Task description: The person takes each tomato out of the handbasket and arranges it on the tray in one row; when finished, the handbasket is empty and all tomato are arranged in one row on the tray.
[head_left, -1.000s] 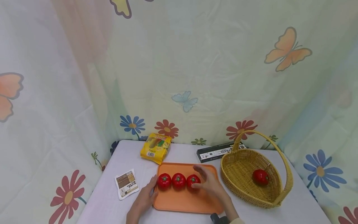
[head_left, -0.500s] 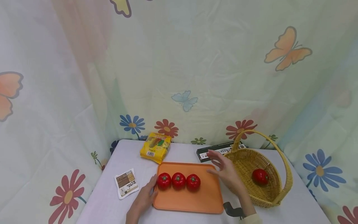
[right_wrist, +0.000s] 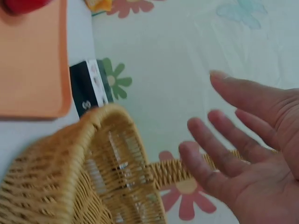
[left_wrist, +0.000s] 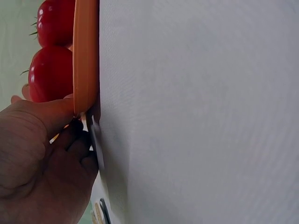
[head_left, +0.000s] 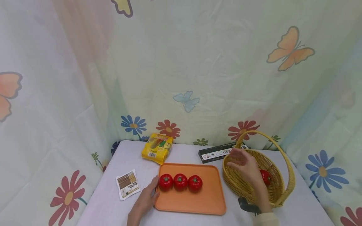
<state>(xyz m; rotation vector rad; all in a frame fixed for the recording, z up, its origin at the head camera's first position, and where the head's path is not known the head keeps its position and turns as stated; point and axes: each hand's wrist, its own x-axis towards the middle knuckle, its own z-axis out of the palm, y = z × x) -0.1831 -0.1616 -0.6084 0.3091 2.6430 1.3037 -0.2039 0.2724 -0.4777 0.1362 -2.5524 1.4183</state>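
Observation:
Three red tomatoes stand in a row on the orange tray [head_left: 195,204]: a left one [head_left: 165,182], a middle one [head_left: 180,182] and a right one [head_left: 195,183]. My left hand [head_left: 145,199] holds the tray's left edge. In the left wrist view its thumb [left_wrist: 56,112] lies at the rim beside a tomato [left_wrist: 52,74], with the other fingers lower down. Over the left part of the wicker basket [head_left: 233,180] hovers my right hand [head_left: 249,168], fingers spread and holding nothing. Another tomato [head_left: 265,177] lies inside the basket, partly hidden by the right arm.
A yellow packet [head_left: 157,149] stands behind the tray, and a black pasta box [head_left: 215,153] lies at the back by the basket. A flat white-and-brown sachet [head_left: 128,185] lies left of the tray. The basket's arched handle [head_left: 288,163] rises at the right. A patterned curtain [head_left: 183,62] hangs behind.
My right hand has moved away from the right tomato on the tray, rightward to above the basket, with nothing in it. The left hand and the tomatoes have stayed in place.

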